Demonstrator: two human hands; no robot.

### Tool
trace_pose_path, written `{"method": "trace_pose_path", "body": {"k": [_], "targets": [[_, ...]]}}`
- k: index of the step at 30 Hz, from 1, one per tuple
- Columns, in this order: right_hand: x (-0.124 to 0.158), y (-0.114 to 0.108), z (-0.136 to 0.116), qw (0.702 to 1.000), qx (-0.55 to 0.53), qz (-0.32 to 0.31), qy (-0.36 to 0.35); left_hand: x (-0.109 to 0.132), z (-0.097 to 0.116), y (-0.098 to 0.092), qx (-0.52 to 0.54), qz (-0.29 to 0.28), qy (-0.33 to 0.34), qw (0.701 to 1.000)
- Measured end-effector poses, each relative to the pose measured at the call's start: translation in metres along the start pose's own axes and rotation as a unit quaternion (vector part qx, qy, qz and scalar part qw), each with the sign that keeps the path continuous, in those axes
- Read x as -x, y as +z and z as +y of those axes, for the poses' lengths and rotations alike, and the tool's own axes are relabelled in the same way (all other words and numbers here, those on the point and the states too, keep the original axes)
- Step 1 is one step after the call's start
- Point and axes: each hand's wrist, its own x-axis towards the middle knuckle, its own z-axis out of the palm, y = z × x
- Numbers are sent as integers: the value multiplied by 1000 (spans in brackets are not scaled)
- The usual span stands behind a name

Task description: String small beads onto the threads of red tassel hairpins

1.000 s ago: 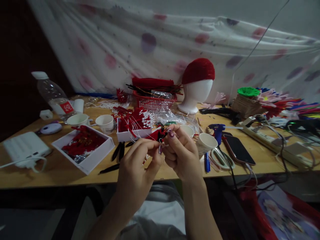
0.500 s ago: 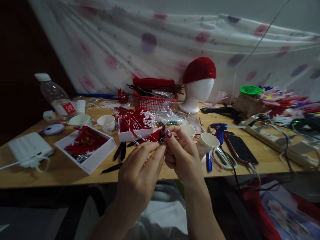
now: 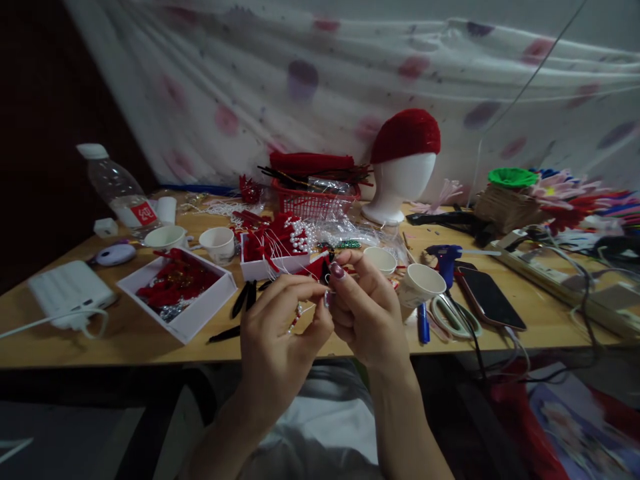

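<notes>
Head view showed both hands raised over the near edge of the wooden table (image 3: 125,343), close together and touching. The left hand (image 3: 280,333) had thumb and forefinger pressed together on the lower end of a small red ornament (image 3: 319,268). The right hand (image 3: 367,313) pinched the same piece from the other side, its other fingers curled in. The ornament sat at the fingertips, above the table and just in front of a white box of pearls (image 3: 273,257). A short beaded strand (image 3: 295,316) hung beneath the left fingertips. A paper cup (image 3: 420,283) stood just beside the right hand, with scissors (image 3: 453,319) and a phone (image 3: 490,303) further right. Left of the hands lay an open white box of red pieces (image 3: 177,293). A foam head in a red cap (image 3: 405,160) stood at the back.
</notes>
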Motion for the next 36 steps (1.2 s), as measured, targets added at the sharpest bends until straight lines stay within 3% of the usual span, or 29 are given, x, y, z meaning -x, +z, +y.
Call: {"method": "trace_pose_path", "body": {"k": [6,9,19,25,31,36], "targets": [[0,3,-1,1000,-18,-9,3,-1,-8,1,189,-30,-179,965],[-1,1,-2,1000,-25,-12,-1,-3,-9,-1,224,-20,-227,947],[0,-1,-3,999,-28,-34,4,3,-5,-3,161,33,-198,966],[4,-3,-3,998,-3,-57,-4,7,-4,-2,140,4,-108,984],[4,-9,-3,993,-24,-116,-1,2,1,-2,221,-6,-186,957],[3,-13,1,991,-38,-130,4,6,-1,-2,203,-39,-147,967]]}}
